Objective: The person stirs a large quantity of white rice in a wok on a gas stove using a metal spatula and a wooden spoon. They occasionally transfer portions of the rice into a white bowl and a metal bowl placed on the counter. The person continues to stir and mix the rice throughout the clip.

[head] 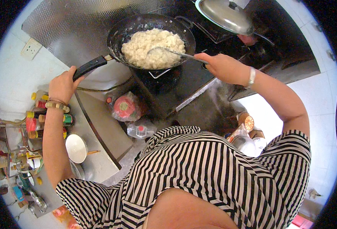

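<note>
A black wok [116, 47] sits over a burner at the top middle, holding a heap of pale, lumpy food [154, 45]. My left hand [64, 86] is closed around the end of the wok's black handle [89, 68], left of the pan. From the right, my right hand [224, 68] grips the handle of a metal ladle [185, 55]. The ladle's bowl rests against the food, near the lower middle of the heap. Which food it is, I cannot tell.
A domed metal lid [228, 17] covers a pan at the upper right. Seasoning bottles [36, 123] and a white bowl [76, 148] stand on the left counter [99, 163]. Below the stove lie a wrapped red item [125, 106] and a clear plastic jug [138, 130]. Foil-like sheeting [68, 25] lines the wall.
</note>
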`<state>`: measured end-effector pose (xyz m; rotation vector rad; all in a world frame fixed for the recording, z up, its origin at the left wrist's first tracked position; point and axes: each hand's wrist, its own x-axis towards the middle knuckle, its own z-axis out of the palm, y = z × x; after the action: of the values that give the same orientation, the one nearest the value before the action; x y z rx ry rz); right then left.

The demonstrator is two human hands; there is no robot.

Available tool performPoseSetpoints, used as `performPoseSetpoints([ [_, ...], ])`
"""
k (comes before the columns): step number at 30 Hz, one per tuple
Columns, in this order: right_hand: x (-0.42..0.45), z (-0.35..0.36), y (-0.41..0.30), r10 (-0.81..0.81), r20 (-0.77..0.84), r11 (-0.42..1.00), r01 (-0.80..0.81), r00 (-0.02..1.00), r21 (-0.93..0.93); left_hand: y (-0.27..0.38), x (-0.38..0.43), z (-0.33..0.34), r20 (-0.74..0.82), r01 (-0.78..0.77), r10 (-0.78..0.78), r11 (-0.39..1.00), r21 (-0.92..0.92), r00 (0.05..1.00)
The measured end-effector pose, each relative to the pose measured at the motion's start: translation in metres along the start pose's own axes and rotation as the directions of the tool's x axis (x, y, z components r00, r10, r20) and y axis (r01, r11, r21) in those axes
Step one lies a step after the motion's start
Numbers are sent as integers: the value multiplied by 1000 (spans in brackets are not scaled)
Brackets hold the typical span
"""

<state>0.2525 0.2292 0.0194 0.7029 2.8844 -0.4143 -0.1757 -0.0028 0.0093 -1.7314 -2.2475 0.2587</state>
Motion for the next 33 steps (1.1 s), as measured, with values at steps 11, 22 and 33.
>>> performPoseSetpoints([
  [11,40,4,29,-126,-423,935,-35,898,-353,2,-2,-7,-32,-17,19,999,42,999],
  [22,59,-6,45,317,354,526,-474,880,707,3,2,-2,-10,-1,1,1000,23,1000],
  [33,-17,-9,-17,22,6,1000,-22,1000,-7,6,3,-5,27,18,-19,999,38,999],
])
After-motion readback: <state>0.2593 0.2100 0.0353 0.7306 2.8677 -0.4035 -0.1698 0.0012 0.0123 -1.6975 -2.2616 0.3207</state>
